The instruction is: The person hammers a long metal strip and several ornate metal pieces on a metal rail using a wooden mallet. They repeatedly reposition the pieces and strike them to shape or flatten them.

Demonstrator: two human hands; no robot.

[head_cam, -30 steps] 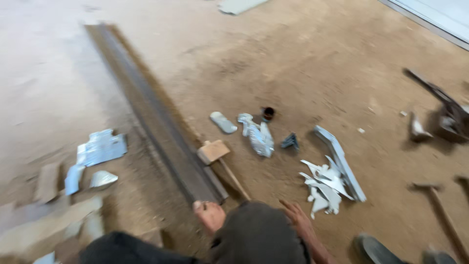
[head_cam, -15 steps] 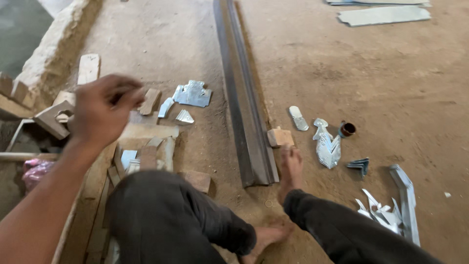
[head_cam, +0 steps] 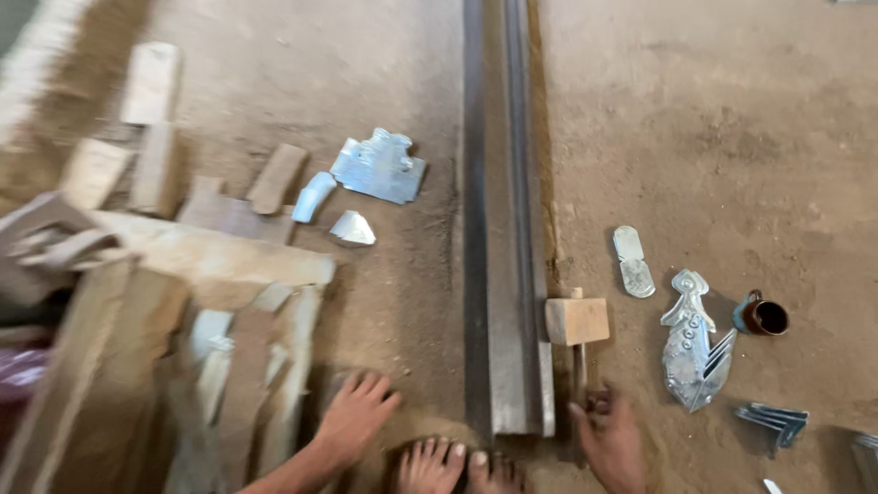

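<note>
My left hand (head_cam: 352,416) rests flat on the dirt floor with its fingers spread, just left of my bare toes (head_cam: 457,465). A wooden mallet (head_cam: 576,320) lies against the right side of a long steel channel (head_cam: 503,229). Its handle points toward me. My right hand (head_cam: 611,441) is at the end of that handle, fingers touching it. Blur hides whether they are closed round it. Right of the mallet lies a fish-shaped sheet-metal cut-out (head_cam: 690,352).
A small dark cup (head_cam: 764,316) and an oval metal strip (head_cam: 633,263) lie near the cut-out, with folded metal scraps (head_cam: 773,421) lower right. Wooden planks and offcuts (head_cam: 210,252) are piled at the left. Beyond them lie shiny sheet-metal pieces (head_cam: 380,169).
My view has swung over the channel's near end. My left hand came down from mid-air to the floor. My right hand reached the mallet handle.
</note>
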